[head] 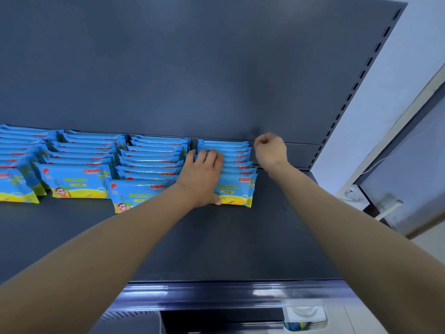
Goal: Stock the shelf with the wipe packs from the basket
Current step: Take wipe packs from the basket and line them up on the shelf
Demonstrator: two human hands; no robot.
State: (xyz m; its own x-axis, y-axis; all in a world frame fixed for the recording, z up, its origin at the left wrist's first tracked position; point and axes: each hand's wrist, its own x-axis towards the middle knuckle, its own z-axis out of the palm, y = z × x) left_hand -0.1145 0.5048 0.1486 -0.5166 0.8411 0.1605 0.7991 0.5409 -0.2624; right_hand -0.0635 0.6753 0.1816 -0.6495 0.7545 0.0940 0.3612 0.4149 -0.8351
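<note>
Four rows of wipe packs [224, 165] on shelf [216, 237].
Left hand [202, 177] flat, fingers spread on rightmost row; right hand [269, 149] fisted, empty, beside it.

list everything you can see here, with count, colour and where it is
wipe packs: four rows in view, count per row unclear, blue and yellow, standing along the back of the shelf
shelf: one, dark grey, bare in front of the rows and to their right
slotted upright: one, dark grey, right edge of the back panel
left hand: flat on the rightmost row of packs
right hand: closed in a fist, right of that row, nothing visibly held
</note>
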